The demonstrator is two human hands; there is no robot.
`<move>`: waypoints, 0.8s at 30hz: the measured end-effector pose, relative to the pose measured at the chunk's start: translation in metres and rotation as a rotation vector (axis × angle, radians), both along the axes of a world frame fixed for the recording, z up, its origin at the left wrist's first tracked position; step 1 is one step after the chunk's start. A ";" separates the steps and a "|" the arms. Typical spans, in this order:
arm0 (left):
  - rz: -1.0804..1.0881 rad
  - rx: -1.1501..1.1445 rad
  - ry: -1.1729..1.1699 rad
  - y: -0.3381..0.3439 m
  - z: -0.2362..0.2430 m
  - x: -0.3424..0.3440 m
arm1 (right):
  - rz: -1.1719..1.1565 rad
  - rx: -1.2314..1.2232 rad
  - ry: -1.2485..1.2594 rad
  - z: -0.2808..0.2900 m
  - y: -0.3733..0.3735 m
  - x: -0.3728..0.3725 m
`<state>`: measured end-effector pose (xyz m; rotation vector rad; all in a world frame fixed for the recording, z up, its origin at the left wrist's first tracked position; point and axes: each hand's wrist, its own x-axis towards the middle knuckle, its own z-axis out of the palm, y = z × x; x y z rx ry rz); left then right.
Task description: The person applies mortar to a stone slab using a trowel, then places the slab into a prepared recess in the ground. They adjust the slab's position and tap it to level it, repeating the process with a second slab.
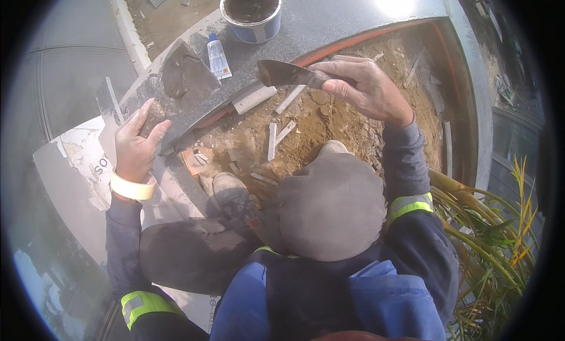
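Observation:
My right hand grips a putty knife with a dark, smeared blade that points left, above the dug-out bed. At the left, my left hand curls its thumb and fingers around a brownish, rounded piece. That piece lies at the near end of a flat plate carrying dark grey paste; I cannot tell whether the two are joined. A roll of pale tape circles my left wrist. Beside the plate lies a white tube with a blue cap.
An opened tin with dark residue stands on the grey stone ledge. Sandy soil with stone strips fills the bed. Palm leaves reach in at right. A white board lies at left.

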<state>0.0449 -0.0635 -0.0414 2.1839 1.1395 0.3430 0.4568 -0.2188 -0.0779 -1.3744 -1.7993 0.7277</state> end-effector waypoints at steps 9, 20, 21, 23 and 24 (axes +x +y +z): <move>-0.165 0.005 -0.104 -0.006 0.004 0.021 | 0.135 0.128 -0.003 0.055 0.051 -0.016; -0.114 0.093 -0.263 -0.019 0.008 0.012 | 0.047 0.229 0.076 0.025 0.047 -0.051; -0.101 0.099 -0.266 -0.019 0.009 0.013 | 0.037 0.218 0.066 0.025 0.046 -0.049; -0.118 0.106 -0.238 -0.017 0.013 0.011 | 0.017 0.197 0.047 0.025 0.043 -0.044; -0.124 0.108 -0.224 -0.016 0.014 0.011 | 0.015 0.212 0.033 0.026 0.041 -0.042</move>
